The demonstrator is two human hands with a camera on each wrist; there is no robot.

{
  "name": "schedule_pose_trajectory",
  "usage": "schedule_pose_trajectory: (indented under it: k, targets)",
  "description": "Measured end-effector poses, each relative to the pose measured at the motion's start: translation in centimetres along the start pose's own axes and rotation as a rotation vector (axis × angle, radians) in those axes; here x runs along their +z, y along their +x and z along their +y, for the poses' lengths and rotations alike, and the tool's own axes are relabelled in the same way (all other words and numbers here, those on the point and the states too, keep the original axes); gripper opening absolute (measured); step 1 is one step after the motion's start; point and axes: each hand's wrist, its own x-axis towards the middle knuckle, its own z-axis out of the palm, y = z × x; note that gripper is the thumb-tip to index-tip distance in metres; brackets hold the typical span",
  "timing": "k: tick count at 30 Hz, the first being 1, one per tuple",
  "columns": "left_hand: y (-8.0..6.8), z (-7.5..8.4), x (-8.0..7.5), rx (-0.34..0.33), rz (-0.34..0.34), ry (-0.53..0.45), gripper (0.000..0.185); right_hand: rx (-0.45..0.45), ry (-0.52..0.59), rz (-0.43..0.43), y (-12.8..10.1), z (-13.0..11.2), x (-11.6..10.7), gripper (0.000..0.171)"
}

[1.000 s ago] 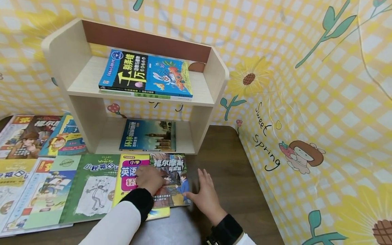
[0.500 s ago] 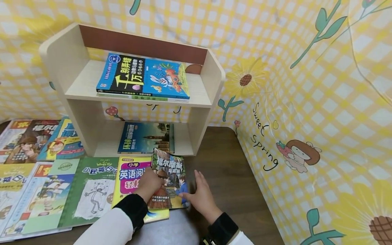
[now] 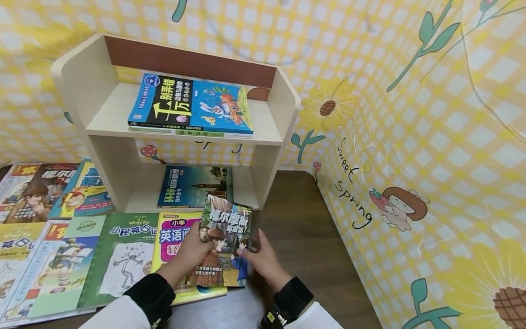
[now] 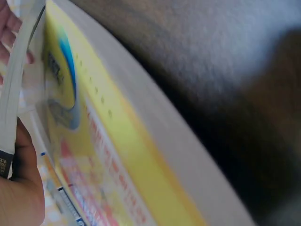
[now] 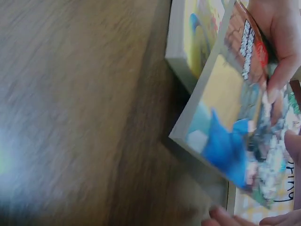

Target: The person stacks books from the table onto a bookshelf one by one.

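Both hands held one book, the detective book (image 3: 223,240) with a dark cover showing cartoon figures, lifted off the yellow book (image 3: 174,237) that lay beneath it near the front edge of the dark wooden table (image 3: 312,237). The left hand (image 3: 190,256) gripped its left side, thumb curled over the cover and fingers under it; the right hand (image 3: 263,258) held its right edge, thumb on the cover and fingers curled behind. The book was tilted, its far edge raised toward the lower shelf, its near edge just above the yellow book. In the right wrist view the detective book (image 5: 235,136) hung clear above the table (image 5: 70,117), with fingers (image 5: 282,52) of the other hand pinching its upper part and the corner of the yellow book (image 5: 193,42) behind it. The left wrist view showed mostly the yellow book (image 4: 108,155) close up and blurred, a pale page edge and part of the left hand (image 4: 21,188) at the frame's left. Left of the yellow book along the table's front lay a green diary book (image 3: 123,256) and further picture books. A pale wooden shelf unit (image 3: 76,87) stood at the table's back edge, with a blue book (image 3: 191,103) flat on its upper shelf and a dark blue book (image 3: 193,185) flat on its lower shelf
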Motion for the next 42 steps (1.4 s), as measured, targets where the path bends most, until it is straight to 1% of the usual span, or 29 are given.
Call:
schedule_pose_trajectory:
  k: [3,7,9,10,15,16,19,22,24,27,29,31,34,36,38,40,42]
  targets:
    - [-0.6,0.6,-0.9,0.020,-0.015,-0.062,0.070,-0.018,0.055,-0.016,0.1,-0.5,0.6,0.084]
    - [-1.4,1.9,-2.1,0.013,-0.019,-0.082,0.069,-0.052,0.125,-0.043,-0.3,-1.6,1.3,0.066]
    - [-1.7,2.6,-2.7,0.007,0.004,-0.067,0.073,-0.059,0.164,-0.048,-0.7,-2.3,1.7,0.060]
    - [-1.9,2.9,-2.9,0.001,0.015,-0.079,0.073,-0.061,0.179,-0.041,-0.8,-2.6,1.8,0.059]
    - [-2.3,3.8,-3.6,-0.005,0.108,-0.184,0.074,-0.107,0.312,0.001,-1.5,-4.2,2.7,0.053]
    - [-2.3,3.9,-3.7,-0.003,0.124,-0.211,0.073,-0.115,0.321,0.017,-1.6,-4.5,2.8,0.051]
    - [-2.6,4.0,-3.9,-0.017,0.160,-0.222,0.078,-0.116,0.339,0.041,-1.6,-5.3,2.9,0.048]
    - [-2.9,4.0,-4.0,-0.039,0.170,-0.233,0.080,-0.101,0.328,0.051,-1.6,-5.8,2.7,0.046]
    - [-3.1,4.0,-4.0,-0.051,0.168,-0.252,0.077,-0.090,0.327,0.047,-1.5,-5.9,2.6,0.046]
    - [-3.3,3.9,-4.1,-0.067,0.153,-0.253,0.073,-0.070,0.318,0.041,-1.5,-6.0,2.4,0.047]
    - [-3.3,3.8,-4.4,-0.065,0.139,-0.243,0.072,-0.060,0.308,0.035,-1.5,-6.1,2.3,0.047]
    - [-3.3,3.7,-4.9,-0.061,0.129,-0.237,0.071,-0.063,0.307,0.014,-1.5,-6.1,2.0,0.046]
    - [-3.2,3.4,-6.1,-0.064,0.116,-0.267,0.071,-0.064,0.284,-0.041,-1.2,-6.0,1.5,0.044]
    - [-3.1,3.2,-7.0,-0.082,0.109,-0.287,0.072,-0.056,0.271,-0.099,-0.9,-5.8,0.9,0.043]
    - [-3.2,3.0,-7.9,-0.096,0.092,-0.327,0.075,-0.038,0.238,-0.159,-0.6,-5.7,0.2,0.044]
    - [-3.3,2.9,-8.8,-0.094,0.071,-0.358,0.077,-0.018,0.213,-0.217,-0.4,-5.7,-0.5,0.045]
    - [-3.4,2.8,-9.6,-0.078,0.050,-0.373,0.076,-0.005,0.189,-0.274,-0.2,-5.9,-1.2,0.045]
